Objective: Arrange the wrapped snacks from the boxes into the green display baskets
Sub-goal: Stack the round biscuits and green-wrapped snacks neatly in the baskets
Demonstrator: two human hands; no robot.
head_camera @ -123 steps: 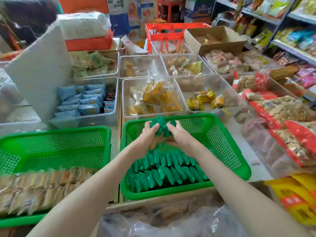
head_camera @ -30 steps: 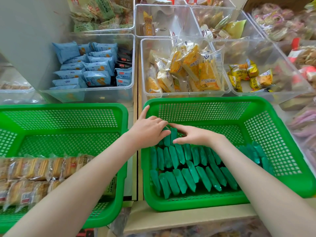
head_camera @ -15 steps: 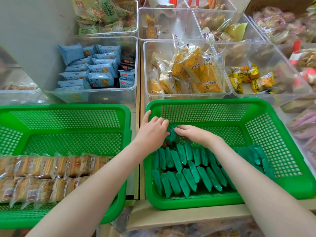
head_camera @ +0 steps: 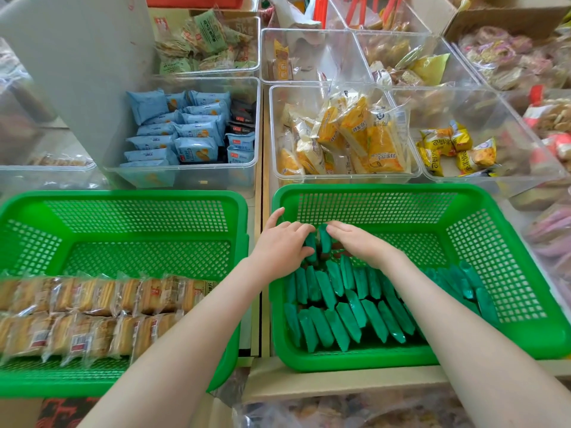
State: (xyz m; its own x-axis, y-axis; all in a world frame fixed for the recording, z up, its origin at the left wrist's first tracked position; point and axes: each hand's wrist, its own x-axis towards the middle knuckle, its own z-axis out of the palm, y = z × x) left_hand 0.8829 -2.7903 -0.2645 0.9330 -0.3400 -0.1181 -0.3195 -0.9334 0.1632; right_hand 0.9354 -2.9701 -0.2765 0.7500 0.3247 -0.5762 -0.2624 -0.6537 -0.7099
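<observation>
I am in the middle of filling the right basket (head_camera: 370,190) with the small green packs (head_camera: 319,240). My left hand (head_camera: 279,244) grips a few of them on edge, fingers curled over the top and the thumb pinching from the near side. My right hand (head_camera: 360,244) closes on the same bunch from the other side, fingers bent over it. Its thumb is hidden, so I judge that grip rather than see it. The bunch sits low in the basket, at the far left end of the floor and just behind the back row.

Two rows (head_camera: 340,307) of the same packs already lie in the near half, each pack leaning on its neighbour. A loose heap (head_camera: 463,284) of them rests against the right side. The far half of the floor is bare mesh. The left basket (head_camera: 123,197) holds biscuit packs (head_camera: 92,307) along its near half.

This step looks like the start of a third row. Next I should set the bunch down at the same slant as the others, tight against the back row, and ease both hands off without tipping the line over. The wrappers look slick, so the packs may slide or fan out once I let go. After that, the loose heap wants gathering.
</observation>
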